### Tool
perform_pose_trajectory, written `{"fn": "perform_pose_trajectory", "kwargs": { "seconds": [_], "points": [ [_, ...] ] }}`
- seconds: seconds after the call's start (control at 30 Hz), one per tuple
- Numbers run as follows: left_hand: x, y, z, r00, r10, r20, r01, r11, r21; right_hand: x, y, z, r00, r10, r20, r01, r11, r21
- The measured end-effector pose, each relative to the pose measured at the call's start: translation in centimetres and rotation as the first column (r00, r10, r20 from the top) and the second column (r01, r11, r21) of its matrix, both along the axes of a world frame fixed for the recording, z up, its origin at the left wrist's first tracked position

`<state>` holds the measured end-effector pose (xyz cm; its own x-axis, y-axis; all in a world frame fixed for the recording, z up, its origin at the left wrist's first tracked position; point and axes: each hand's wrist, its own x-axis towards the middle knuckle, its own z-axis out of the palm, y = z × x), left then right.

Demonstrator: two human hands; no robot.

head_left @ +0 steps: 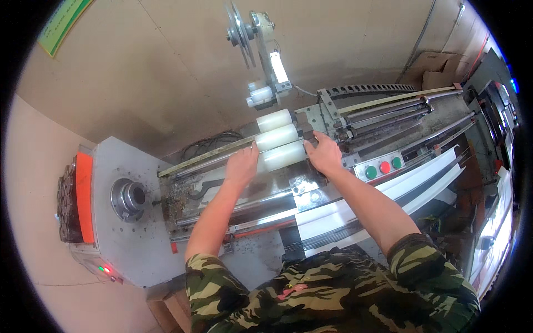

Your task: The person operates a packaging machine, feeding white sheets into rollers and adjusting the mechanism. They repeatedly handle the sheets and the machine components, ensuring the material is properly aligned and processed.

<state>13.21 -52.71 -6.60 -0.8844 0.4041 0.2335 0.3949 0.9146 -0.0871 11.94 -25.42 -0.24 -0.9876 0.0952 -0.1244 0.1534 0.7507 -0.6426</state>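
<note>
Three white cylindrical rollers lie side by side on the machine carriage: a far roller, a middle roller and a near roller. My left hand has its curled fingertips at the left end of the middle roller. At the right ends, my right hand has its thumb and forefinger bent around the end of the rollers; the exact contact is partly hidden. Both hands appear closed on the middle roller. A dark hook-shaped wrench lies on the machine bed beside my left forearm.
A grey headstock with a round metal chuck stands left. Long rails run across the machine bed. Green and red push buttons sit on a panel right of my right hand. An upright arm with a metal pulley rises behind the rollers.
</note>
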Motion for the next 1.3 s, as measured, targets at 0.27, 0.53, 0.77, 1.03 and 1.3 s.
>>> {"fn": "perform_pose_trajectory", "kwargs": {
  "seconds": [0.27, 0.53, 0.77, 1.03, 1.3],
  "points": [
    [-0.1, -0.2, -0.5, 1.0, -0.019, -0.023, 0.019, 1.0, -0.023, -0.1, 0.0, -0.4, 1.0, -0.01, 0.003, 0.01, 1.0, 0.006],
    [-0.2, -0.2, -0.9, 1.0, -0.006, -0.019, 0.007, 1.0, 0.03, -0.2, 0.0, -0.5, 1.0, -0.011, 0.002, 0.011, 1.0, -0.018],
    [-0.1, 0.1, -1.0, 1.0, 0.021, 0.008, -0.021, 0.998, 0.055, -0.3, 0.2, -1.5, 0.998, 0.011, -0.06, -0.011, 1.0, -0.006],
    [-0.2, -0.1, -1.3, 1.0, 0.021, 0.0, -0.021, 0.999, 0.041, -0.3, 0.0, -2.1, 0.992, -0.005, -0.127, 0.004, 1.0, -0.007],
    [-0.4, -0.2, -1.5, 1.0, 0.002, -0.031, 0.0, 0.998, 0.065, -0.5, 0.0, -2.4, 0.992, 0.0, -0.127, 0.002, 1.0, 0.016]
  ]
}}
